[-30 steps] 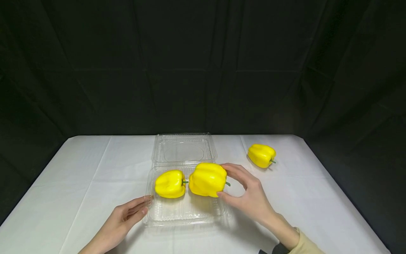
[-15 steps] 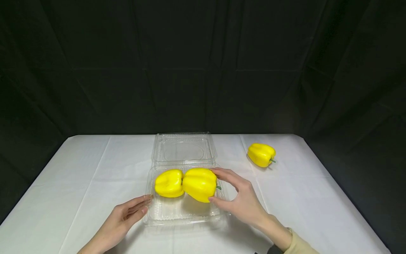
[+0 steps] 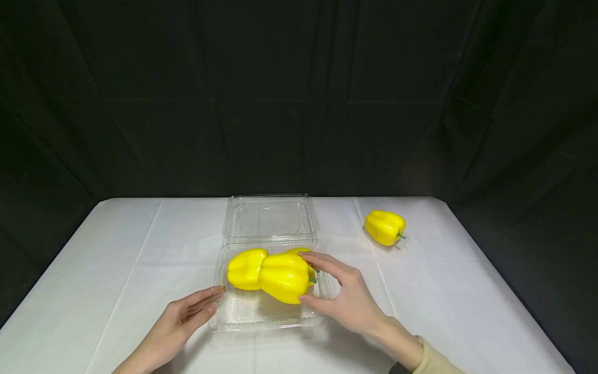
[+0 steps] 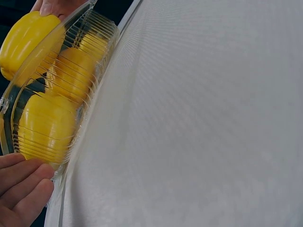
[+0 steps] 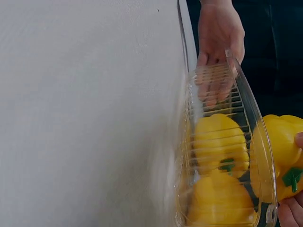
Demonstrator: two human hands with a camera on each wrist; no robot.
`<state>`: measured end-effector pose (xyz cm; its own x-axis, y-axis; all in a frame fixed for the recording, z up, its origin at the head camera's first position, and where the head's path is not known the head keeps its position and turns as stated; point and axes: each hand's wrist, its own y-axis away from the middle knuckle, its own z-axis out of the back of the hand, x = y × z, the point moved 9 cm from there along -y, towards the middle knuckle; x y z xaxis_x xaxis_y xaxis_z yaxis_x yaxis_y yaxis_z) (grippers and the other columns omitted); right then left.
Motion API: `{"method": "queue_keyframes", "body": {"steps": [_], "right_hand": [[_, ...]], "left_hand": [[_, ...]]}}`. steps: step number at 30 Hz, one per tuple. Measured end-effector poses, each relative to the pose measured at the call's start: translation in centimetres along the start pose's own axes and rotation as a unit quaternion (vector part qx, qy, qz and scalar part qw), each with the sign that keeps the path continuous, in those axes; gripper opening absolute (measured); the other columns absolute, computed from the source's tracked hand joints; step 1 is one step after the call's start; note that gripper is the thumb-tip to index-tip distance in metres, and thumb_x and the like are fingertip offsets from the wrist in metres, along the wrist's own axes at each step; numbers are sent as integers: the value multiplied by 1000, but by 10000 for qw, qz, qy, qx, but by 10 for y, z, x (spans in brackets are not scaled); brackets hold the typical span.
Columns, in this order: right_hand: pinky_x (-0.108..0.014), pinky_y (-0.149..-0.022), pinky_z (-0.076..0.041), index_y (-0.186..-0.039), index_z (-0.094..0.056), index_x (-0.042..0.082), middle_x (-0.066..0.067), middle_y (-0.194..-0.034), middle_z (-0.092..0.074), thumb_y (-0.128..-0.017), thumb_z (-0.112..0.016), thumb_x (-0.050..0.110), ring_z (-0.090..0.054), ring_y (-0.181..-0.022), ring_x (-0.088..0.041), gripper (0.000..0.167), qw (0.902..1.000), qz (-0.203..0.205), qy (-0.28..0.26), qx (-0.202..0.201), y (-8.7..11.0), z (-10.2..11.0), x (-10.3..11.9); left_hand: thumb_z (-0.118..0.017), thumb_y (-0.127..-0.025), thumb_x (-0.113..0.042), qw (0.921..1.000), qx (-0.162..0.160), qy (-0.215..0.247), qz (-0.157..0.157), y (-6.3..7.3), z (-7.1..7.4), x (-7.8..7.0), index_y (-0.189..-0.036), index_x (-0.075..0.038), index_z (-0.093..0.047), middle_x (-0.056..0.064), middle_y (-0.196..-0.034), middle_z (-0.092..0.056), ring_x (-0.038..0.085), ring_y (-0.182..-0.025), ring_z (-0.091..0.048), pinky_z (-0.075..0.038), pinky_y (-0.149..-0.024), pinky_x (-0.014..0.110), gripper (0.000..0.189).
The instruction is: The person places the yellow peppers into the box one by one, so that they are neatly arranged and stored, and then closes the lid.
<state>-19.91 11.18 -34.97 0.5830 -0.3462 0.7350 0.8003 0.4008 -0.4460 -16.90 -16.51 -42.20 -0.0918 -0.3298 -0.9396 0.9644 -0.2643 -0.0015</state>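
Note:
A yellow bell pepper with a green stem is held in my right hand, thumb at its near side and fingers at its far side. It hangs over the clear plastic clamshell container, above the rim in both wrist views. Inside lie a bell pepper at the left and another behind the held one, mostly hidden in the head view; the right wrist view shows this second pepper through the ribbed wall. My left hand touches the container's left end with extended fingers.
The container's hinged lid lies laid back behind the base. One more yellow bell pepper rests at the back right of the white-covered table. A black curtain hangs behind and at both sides.
My right hand has carried its bell pepper leftward and toward the near side of the container, uncovering part of the pepper behind it. My left hand stays at the container's left end.

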Motion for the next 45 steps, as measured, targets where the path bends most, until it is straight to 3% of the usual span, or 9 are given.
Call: {"method": "queue_keyframes", "body": {"steps": [10, 12, 19, 24, 31, 38, 45], "right_hand": [[-38, -107, -47, -137, -61, 17, 2, -135, -64, -78, -88, 21, -63, -121, -18, 65, 9997, 195, -33, 152, -1, -11, 3], [-37, -107, -47, -137, -61, 16, 1, -135, -64, -78, -88, 20, -64, -119, -18, 65, 9996, 235, -58, 160, -1, -12, 4], [-35, -106, -48, -137, -61, 16, 2, -135, -64, -79, -87, 22, -65, -117, -17, 64, 9995, 222, -101, 220, -1, -15, 5], [-34, -105, -49, -136, -61, 18, 3, -135, -63, -79, -87, 20, -65, -118, -16, 63, 9992, 223, -194, 263, -2, -19, 8], [-32, -103, -50, -132, -63, 16, 1, -134, -63, -79, -87, 19, -61, -120, -16, 59, 9984, 415, -191, 334, -4, -25, 14], [-30, -100, -52, -131, -64, 17, 2, -133, -63, -77, -88, 18, -60, -120, -16, 60, 9979, 520, -46, 375, -5, -33, 16], [-33, -101, -51, -131, -64, 20, 4, -132, -65, -74, -90, 16, -61, -121, -16, 63, 9980, 435, 114, 433, -5, -42, 15]], "left_hand": [[-56, -104, -25, 10000, -18, -69, 11, 0, 0, 0, -141, 0, -53, 18, -143, -56, 23, -128, -57, -46, -94, 12, 45], [-56, -104, -25, 10000, -21, -82, 9, 0, 0, 0, -141, 1, -53, 18, -143, -56, 23, -128, -57, -46, -94, 12, 45], [-56, -104, -24, 10000, -23, -84, -46, 1, 0, -1, -141, 0, -53, 18, -142, -56, 3, -123, -57, -47, -94, 13, 45], [-56, -104, -25, 9999, -22, -100, -8, 0, 0, 0, -142, 0, -53, 18, -143, -56, 14, -126, -58, -47, -94, 13, 45], [-56, -104, -25, 9999, -43, -143, -36, 0, 0, -1, -141, 0, -53, 18, -142, -57, 10, -124, -58, -47, -94, 14, 45], [-56, -103, -26, 9999, -66, -139, 3, -1, 0, -1, -141, -1, -54, 17, -142, -57, 29, -128, -58, -47, -94, 14, 45], [-56, -104, -24, 10000, -21, -54, 21, -1, 0, 0, -141, 0, -53, 19, -144, -55, 30, -129, -57, -47, -93, 13, 45]]}}
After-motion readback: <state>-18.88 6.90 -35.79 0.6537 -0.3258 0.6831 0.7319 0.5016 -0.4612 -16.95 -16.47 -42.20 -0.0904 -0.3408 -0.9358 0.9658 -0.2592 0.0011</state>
